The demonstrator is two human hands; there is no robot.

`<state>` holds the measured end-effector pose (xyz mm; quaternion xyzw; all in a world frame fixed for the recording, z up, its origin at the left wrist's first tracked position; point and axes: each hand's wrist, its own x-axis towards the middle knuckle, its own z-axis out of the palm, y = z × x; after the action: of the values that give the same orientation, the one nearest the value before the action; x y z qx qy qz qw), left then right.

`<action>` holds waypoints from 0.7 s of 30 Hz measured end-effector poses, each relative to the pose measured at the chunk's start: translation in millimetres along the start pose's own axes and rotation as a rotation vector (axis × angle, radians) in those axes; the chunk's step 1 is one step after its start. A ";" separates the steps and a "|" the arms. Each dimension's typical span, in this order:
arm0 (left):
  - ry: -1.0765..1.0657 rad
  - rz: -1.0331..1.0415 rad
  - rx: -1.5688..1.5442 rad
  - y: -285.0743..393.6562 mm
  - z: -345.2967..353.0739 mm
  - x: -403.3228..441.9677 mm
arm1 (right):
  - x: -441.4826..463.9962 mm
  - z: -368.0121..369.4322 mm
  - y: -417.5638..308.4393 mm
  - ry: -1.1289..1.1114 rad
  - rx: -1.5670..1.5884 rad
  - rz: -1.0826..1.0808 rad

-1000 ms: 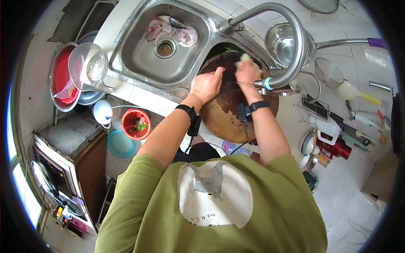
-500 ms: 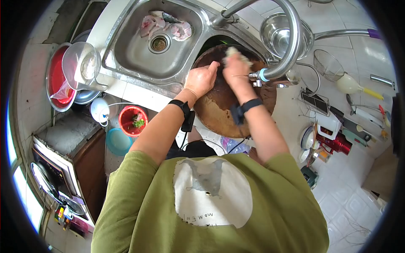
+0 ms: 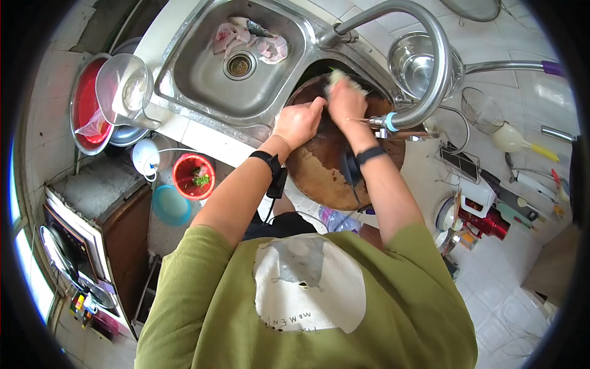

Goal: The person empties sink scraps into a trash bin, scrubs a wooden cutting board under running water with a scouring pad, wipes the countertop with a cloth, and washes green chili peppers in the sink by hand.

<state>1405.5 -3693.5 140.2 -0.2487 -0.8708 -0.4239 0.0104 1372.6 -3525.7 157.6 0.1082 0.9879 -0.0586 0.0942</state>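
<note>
Here, left hand (image 3: 299, 125): grip curled on round board (image 3: 319, 175) edge.
Right hand (image 3: 346, 109): grip closed around pale wad (image 3: 337, 79).
Faucet (image 3: 440, 61): overhangs board.
Basin (image 3: 203, 80): fish pieces (image 3: 271, 49) beside drain (image 3: 239, 65).

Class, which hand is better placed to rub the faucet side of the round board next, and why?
Probably the right hand: it holds a pale wad over the round board, nearer the faucet. The left hand is at the board's opposite edge.
</note>
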 end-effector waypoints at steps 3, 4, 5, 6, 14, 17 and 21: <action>-0.045 0.006 0.019 3.4 -2.0 -3.3 | -26.5 -27.7 10.1 -0.193 0.054 -0.091; -0.014 0.022 0.004 2.6 -1.4 -2.8 | -19.8 -26.5 28.2 -0.049 0.092 -0.103; 0.017 0.037 -0.012 1.1 -0.1 -2.2 | -5.6 -23.7 48.2 0.095 0.129 -0.113; 0.010 0.032 -0.016 0.3 1.6 -2.5 | 12.4 -26.0 60.6 -0.016 0.061 0.124; -0.010 -0.017 -0.009 7.2 -0.2 -0.5 | -97.5 -14.9 -11.2 -0.109 0.078 -0.157; -0.009 -0.038 0.026 3.5 6.9 -0.3 | -149.2 -45.4 25.5 -0.299 0.090 -0.221; -0.038 -0.033 0.063 9.6 2.5 1.6 | -130.4 -47.7 120.1 -0.190 0.000 0.103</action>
<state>1408.8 -3686.0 146.0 -0.2420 -0.8878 -0.3914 -0.0054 1516.4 -3429.2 218.7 0.1528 0.9677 -0.0635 0.1902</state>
